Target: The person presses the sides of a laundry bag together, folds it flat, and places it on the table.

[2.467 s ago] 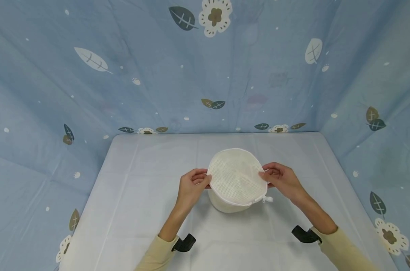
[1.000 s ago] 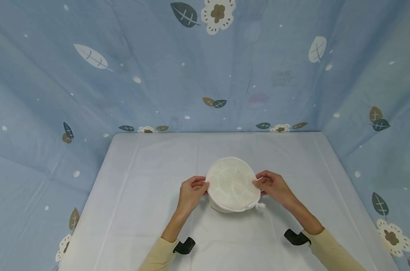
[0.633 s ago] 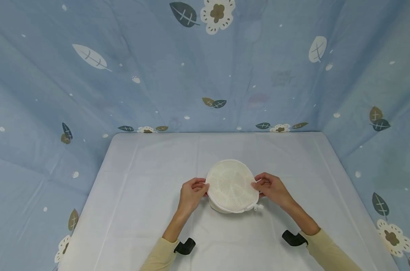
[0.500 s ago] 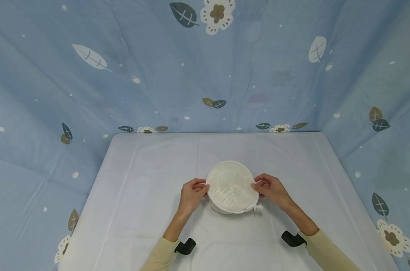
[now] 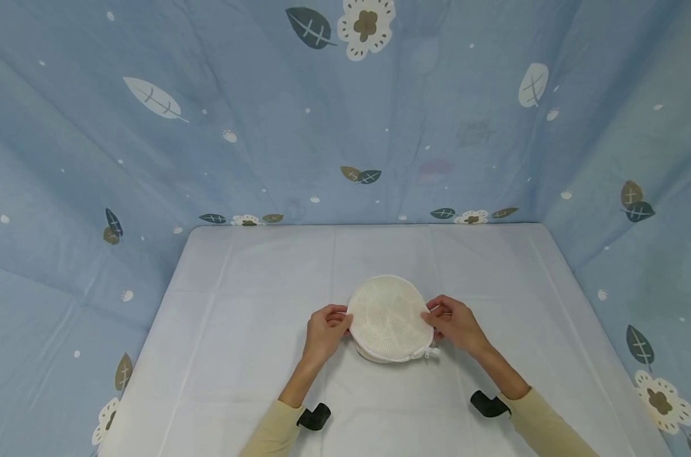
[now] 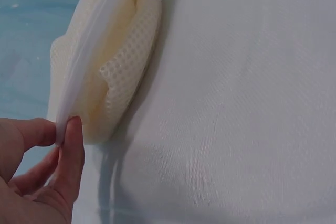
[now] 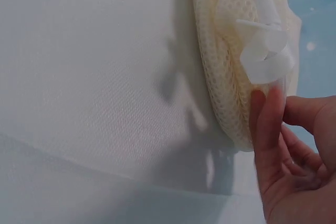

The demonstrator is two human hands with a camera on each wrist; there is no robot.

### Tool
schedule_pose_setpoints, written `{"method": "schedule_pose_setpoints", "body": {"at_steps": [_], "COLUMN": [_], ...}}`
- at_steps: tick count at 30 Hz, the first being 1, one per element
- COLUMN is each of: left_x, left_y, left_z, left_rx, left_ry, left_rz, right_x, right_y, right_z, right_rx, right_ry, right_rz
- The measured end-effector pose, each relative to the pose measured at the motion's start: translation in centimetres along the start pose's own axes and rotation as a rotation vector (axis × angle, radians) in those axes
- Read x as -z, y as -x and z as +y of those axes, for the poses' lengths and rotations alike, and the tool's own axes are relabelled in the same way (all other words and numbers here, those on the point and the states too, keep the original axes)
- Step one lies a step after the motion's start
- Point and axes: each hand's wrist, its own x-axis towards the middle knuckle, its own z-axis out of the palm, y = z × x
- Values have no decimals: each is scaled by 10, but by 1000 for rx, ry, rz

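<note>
A round, cream mesh laundry bag (image 5: pixel 389 317) with white piping stands on the table, its side walls squashed down and folded under the flat top. My left hand (image 5: pixel 325 330) pinches the piped rim at the left between thumb and fingers; in the left wrist view the mesh wall (image 6: pixel 128 61) bulges in creases below the rim. At the right, my right hand (image 5: pixel 454 322) pinches the opposite edge. Close to those fingers, a white zipper pull (image 7: pixel 268 59) hangs from the rim in the right wrist view.
A white cloth covers the table (image 5: pixel 254 273). Blue patterned curtains (image 5: pixel 299 127) enclose it at the back and both sides. Black wrist mounts (image 5: pixel 315 417) stick out from both cream sleeves (image 5: pixel 276 428).
Both hands have lowered the bag's top and drawn it toward me, and the side wall has flattened beneath it. The right hand has also come inward to the left.
</note>
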Motion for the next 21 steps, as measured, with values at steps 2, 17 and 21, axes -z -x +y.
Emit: {"method": "schedule_pose_setpoints", "body": {"at_steps": [2, 17, 21], "left_x": [-1, -7, -7], "left_y": [1, 8, 7], "left_z": [-1, -6, -7], "left_rx": [-53, -828, -862], "left_ry": [-74, -637, -660], "left_rz": [20, -81, -97], "right_x": [-1, -11, -9], "right_y": [2, -1, 0], "right_z": [0, 13, 14], "right_rx": [39, 690, 785], "right_ry": [66, 381, 473], "right_rz": [32, 58, 9]}}
